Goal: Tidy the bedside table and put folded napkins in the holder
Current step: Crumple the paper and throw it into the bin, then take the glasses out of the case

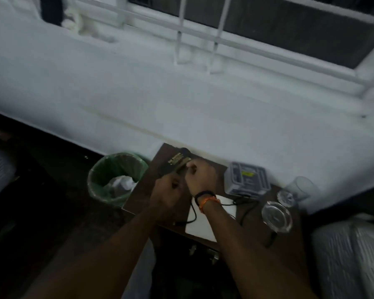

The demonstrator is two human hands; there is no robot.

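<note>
Over the dark wooden table, set against the white wall with a green-lined waste bin just off its left edge, both hands, left and right, curl around a blurred dark gold-lettered holder, hiding its lower part, while a white napkin lies near the front edge.

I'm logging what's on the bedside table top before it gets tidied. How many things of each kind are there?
Glass items: 3
Grey box: 1
White napkins: 1
Dark holder, gripped by both hands: 1
Black cable: 1
Total: 7
</note>
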